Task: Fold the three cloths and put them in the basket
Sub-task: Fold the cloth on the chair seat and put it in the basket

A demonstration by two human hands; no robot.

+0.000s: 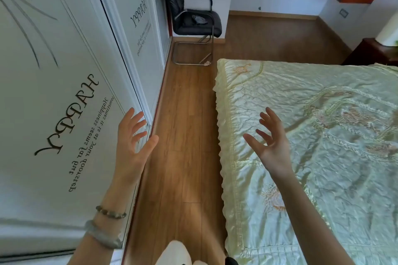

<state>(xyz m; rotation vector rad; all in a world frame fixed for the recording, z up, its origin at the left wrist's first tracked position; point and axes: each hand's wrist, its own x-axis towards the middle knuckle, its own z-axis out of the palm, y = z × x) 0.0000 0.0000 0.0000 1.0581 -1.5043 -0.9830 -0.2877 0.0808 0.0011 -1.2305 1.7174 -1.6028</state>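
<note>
No cloth and no basket show in the head view. My left hand [134,135] is raised with its fingers spread, in front of the white wardrobe door, holding nothing. My right hand [269,142] is raised too, fingers spread, above the near left part of the bed, and it is empty. Two bracelets sit on my left wrist.
A bed with a pale green quilted cover [323,135] fills the right side. White sliding wardrobe doors [53,92] line the left. A strip of wooden floor [187,135] runs between them to a black chair [196,21] with a dark jacket on it. A dark nightstand [370,51] stands at far right.
</note>
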